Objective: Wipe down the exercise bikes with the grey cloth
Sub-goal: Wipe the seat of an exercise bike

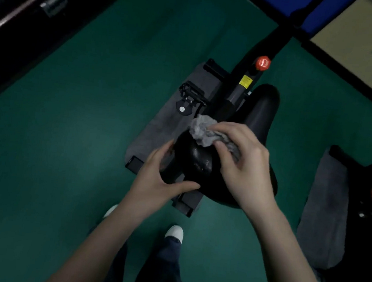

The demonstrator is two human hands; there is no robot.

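Note:
A black exercise bike [236, 95] stands below me on a grey mat [159, 125]. Its black saddle [197, 162] is in the middle of the head view. My right hand [246, 162] presses a crumpled grey cloth [206, 131] onto the front of the saddle. My left hand [157, 176] grips the saddle's left side and underside. A red knob [263, 63] and a yellow label [246, 81] sit on the bike's frame beyond the saddle. A black pedal [190, 96] sticks out to the left.
A second bike [367, 213] on its own grey mat [324, 220] stands at the right edge. Dark equipment [34, 15] fills the upper left. The floor [69, 130] is green. My feet in white shoes [174, 232] are just behind the saddle.

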